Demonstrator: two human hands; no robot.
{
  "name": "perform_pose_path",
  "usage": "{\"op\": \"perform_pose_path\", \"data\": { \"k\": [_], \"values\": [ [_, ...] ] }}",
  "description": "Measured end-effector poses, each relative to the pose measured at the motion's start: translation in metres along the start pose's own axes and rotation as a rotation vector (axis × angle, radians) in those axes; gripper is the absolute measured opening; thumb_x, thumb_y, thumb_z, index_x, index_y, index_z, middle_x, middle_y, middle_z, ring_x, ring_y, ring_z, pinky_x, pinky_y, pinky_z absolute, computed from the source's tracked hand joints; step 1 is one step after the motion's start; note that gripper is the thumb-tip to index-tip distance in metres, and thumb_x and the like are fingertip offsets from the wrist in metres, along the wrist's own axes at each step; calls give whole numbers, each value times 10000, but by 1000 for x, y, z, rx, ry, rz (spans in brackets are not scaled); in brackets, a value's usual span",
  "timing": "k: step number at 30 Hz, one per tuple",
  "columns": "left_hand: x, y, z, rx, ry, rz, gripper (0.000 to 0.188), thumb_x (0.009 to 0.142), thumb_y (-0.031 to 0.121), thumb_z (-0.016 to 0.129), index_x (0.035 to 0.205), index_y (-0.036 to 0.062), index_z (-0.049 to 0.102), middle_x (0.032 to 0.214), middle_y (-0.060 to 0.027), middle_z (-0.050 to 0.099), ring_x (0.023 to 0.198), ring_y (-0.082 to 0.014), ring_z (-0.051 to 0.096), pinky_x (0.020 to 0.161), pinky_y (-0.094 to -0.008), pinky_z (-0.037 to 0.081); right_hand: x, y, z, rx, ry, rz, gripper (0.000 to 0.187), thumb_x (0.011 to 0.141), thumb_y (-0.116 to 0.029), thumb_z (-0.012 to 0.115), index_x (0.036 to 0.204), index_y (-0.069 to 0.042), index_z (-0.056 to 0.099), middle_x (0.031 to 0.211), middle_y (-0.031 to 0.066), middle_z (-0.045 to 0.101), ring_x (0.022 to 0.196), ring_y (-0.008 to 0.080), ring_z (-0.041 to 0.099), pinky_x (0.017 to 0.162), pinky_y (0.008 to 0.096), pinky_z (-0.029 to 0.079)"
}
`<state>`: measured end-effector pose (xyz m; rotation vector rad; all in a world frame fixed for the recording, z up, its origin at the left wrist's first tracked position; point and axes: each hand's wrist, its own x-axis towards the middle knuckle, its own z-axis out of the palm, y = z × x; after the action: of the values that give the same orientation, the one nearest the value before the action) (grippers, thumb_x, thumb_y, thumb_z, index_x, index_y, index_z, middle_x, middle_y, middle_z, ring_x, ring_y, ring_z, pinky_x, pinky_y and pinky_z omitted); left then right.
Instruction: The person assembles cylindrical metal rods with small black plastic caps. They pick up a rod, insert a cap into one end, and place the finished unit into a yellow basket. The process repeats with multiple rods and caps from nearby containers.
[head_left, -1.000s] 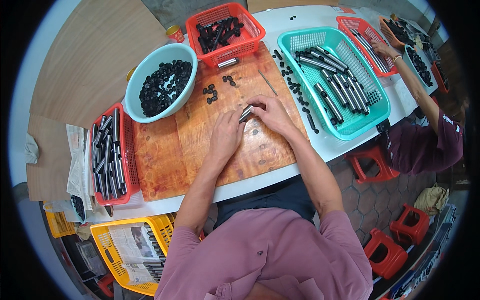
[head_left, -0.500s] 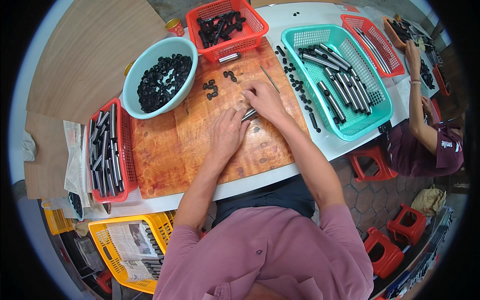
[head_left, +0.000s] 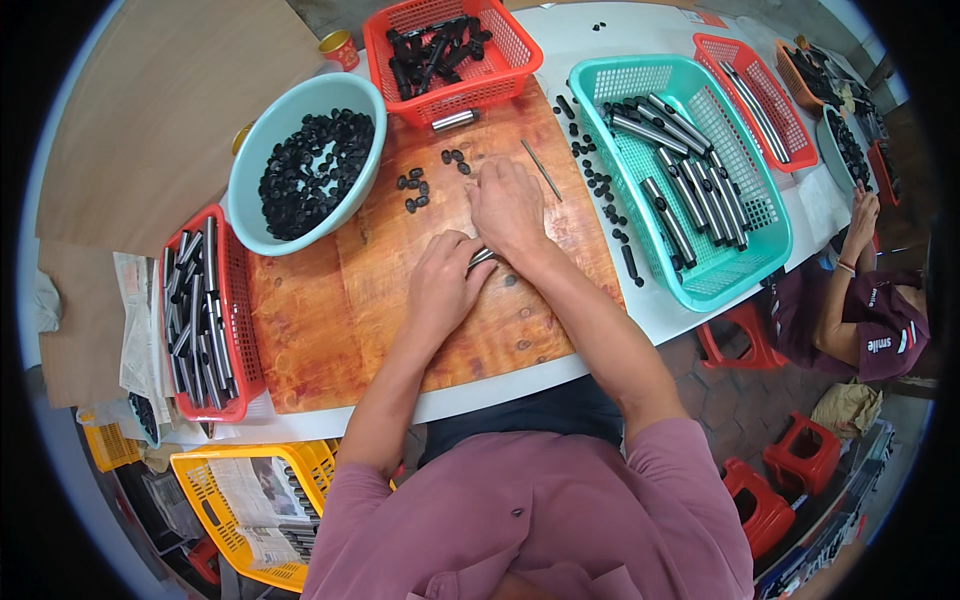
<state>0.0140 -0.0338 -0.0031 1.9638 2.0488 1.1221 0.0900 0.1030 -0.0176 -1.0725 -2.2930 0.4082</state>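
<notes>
My left hand [head_left: 440,278] is closed round a short silver metal tube [head_left: 483,257] on the brown wooden board [head_left: 330,320]. Only a little of the tube shows; the rest is covered by my hands. My right hand [head_left: 508,208] lies just beyond it, palm down, its fingers stretched forward beside a small group of black oval caps [head_left: 457,160]. Its fingertips are partly hidden. More black caps [head_left: 413,190] lie to the left. A thin metal rod [head_left: 541,170] rests right of my right hand, and another silver tube [head_left: 455,120] at the board's far edge.
A light-blue bowl [head_left: 240,150] of black caps and a red basket [head_left: 255,370] of tubes stand left. Black parts fill a red basket [head_left: 535,55] at the back. Right is a teal basket [head_left: 775,265] of tubes; beyond it, a co-worker's hand [head_left: 862,215].
My right hand has left the tube's end and moved forward, its fingers straightening toward the black caps. My left hand stays on the tube. The co-worker's raised arm has come down.
</notes>
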Motion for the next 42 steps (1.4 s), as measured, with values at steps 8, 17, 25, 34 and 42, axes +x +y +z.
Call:
{"op": "perform_pose_path", "data": {
  "k": [8,17,25,34,42],
  "values": [
    [0,7,4,33,-35,-18,216,796,55,794,980,3,693,841,-138,581,788,-325,591,689,-409,485,-6,3,-1,-38,10,18,251,905,-226,646,1027,-7,645,1023,155,629,984,320,585,840,451,429],
    [7,-3,-2,72,2,38,271,817,114,774,1041,1,672,880,-131,594,806,-312,608,706,-404,501,13,11,8,230,1,165,265,976,-259,570,940,-19,676,1000,183,669,998,338,625,865,469,446],
    [-30,9,-42,-1214,122,-825,229,1053,259,543,1057,53,641,854,5,629,713,-72,587,636,-234,496,10,35,33,606,201,158,397,1021,-306,491,786,-2,593,737,133,568,709,243,547,665,417,437],
    [-145,41,-82,-1083,262,-697,280,966,169,694,1191,9,649,888,-16,669,748,-64,604,617,-232,477,7,53,19,847,74,152,410,1063,-325,530,732,-85,541,707,-35,462,655,88,408,591,269,336],
    [-262,55,-210,-809,944,-931,225,990,196,633,1144,31,646,827,2,631,704,-80,593,648,-250,503,21,79,33,763,-8,144,399,1050,-369,566,797,-61,574,720,-18,481,642,107,423,593,274,349]
  ]
}}
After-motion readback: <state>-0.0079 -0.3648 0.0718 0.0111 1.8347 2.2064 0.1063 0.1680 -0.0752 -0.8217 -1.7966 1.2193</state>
